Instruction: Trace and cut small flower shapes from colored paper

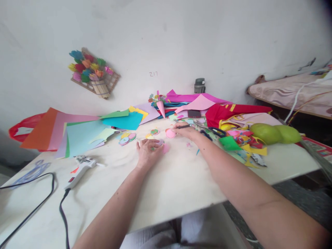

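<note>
Left hand (149,150) lies palm-down, loosely spread on pink paper (165,148); right hand (184,130), at two o'clock, pinches a pen (183,126). It touches a pink disc (170,134)

Light grey, creased cloth legwear (197,224) shows at six o'clock. The long, tapering left forearm (121,197) at seven o'clock is bare, marked with tiny spots; the right forearm (233,176) at four o'clock is bare too.
</note>
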A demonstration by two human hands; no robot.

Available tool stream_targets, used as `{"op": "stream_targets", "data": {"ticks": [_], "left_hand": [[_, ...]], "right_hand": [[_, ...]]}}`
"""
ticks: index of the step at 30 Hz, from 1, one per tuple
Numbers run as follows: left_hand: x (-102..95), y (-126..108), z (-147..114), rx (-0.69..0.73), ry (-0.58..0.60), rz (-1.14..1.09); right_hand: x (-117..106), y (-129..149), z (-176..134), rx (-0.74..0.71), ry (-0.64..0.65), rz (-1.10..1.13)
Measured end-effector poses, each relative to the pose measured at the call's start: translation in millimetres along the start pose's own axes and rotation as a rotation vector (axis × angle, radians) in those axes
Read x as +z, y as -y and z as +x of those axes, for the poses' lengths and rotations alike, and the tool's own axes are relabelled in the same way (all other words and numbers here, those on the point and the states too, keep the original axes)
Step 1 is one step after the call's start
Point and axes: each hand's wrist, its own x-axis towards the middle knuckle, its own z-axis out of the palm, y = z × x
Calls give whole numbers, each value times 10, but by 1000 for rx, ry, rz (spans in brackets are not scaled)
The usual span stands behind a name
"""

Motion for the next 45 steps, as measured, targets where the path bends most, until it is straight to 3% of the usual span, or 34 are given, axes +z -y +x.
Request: {"op": "stream_targets", "data": {"ticks": [6,17,24,33,38,45], "left_hand": [[11,27,1,4,-13,-31],[17,122,50,-4,-85,-145],[41,227,70,-122,-179,-226],[4,139,56,-172,-64,-536],[-20,112,44,-277,24,-668],[4,131,53,-313,66,-721]], "right_hand": [[30,180,-81,29,52,104],[43,194,-117,23,190,174],[74,320,-161,69,240,140],[116,355,-192,55,325,90],[161,343,-183,42,354,130],[216,356,-190,82,381,211]]}}
